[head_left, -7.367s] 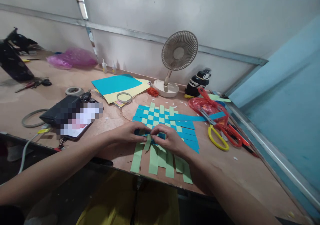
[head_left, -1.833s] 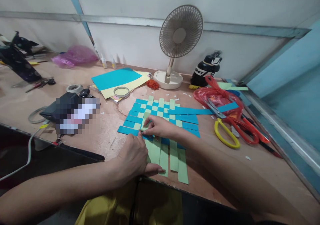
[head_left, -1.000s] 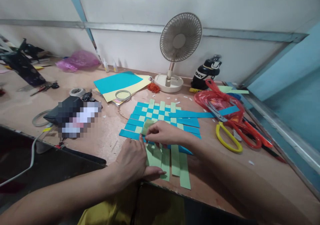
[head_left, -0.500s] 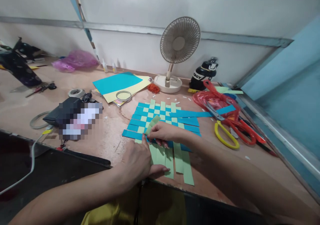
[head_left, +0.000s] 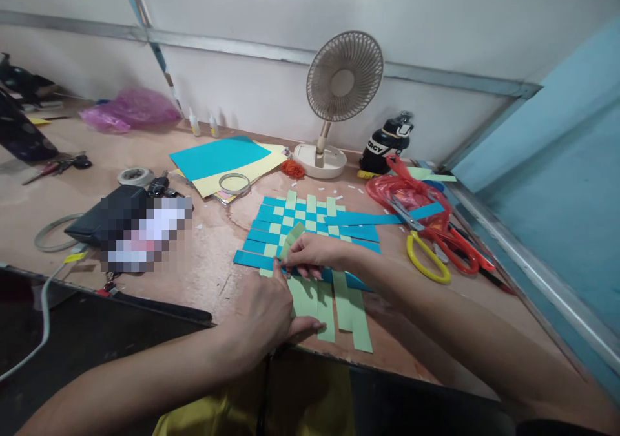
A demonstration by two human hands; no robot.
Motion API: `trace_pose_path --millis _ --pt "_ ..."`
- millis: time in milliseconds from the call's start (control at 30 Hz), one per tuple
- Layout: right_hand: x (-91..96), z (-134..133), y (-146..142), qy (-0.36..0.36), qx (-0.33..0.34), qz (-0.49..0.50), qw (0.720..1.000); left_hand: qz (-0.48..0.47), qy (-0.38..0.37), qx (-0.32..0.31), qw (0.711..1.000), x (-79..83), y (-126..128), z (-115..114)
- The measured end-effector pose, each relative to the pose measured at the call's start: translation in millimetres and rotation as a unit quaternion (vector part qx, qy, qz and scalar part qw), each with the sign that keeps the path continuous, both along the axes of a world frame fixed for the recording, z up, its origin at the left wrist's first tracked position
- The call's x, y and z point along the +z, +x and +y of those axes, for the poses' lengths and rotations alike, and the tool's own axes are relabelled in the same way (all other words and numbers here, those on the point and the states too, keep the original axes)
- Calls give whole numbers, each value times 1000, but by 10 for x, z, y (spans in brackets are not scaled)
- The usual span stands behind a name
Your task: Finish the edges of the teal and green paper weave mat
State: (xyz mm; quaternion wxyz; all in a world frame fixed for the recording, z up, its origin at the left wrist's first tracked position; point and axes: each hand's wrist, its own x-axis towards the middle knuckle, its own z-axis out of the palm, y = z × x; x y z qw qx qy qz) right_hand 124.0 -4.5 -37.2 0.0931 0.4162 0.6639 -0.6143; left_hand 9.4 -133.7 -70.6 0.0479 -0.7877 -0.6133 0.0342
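Observation:
A woven paper mat (head_left: 274, 228) of blue and pale green strips lies on the table before me. My right hand (head_left: 317, 253) is closed in a pinch on a pale green paper strip (head_left: 295, 230), whose end is bent up over the weave. Below it, my left hand (head_left: 265, 308) rests with the thumb stretched out and the index fingertip pressed on the nearest blue paper strip (head_left: 249, 258). Loose green strip ends (head_left: 327, 313) hang towards the table's front edge, partly under my left hand. My right hand and forearm hide part of the mat.
Scissors (head_left: 426, 258) with yellow and red handles lie right, against a red plastic bag (head_left: 382, 192). Behind the mat stand a fan (head_left: 343, 81) and a black bottle (head_left: 386, 144). Coloured sheets (head_left: 217, 158) bear a tape roll (head_left: 234, 183); a black case (head_left: 109, 215) sits left.
The view has shifted slightly, so the table things appear a little further left. Both hands keep nearly the same pose at the strip.

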Motion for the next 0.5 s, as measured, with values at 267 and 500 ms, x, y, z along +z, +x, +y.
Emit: trace_pose_path --millis 267,500 --pt "34 -4 -60 9 0 -33 999 1 11 2 1000 -82 -32 1" --pt "-21 -22 -57 19 -10 -21 1000 2 10 -3 1000 -28 -31 9"
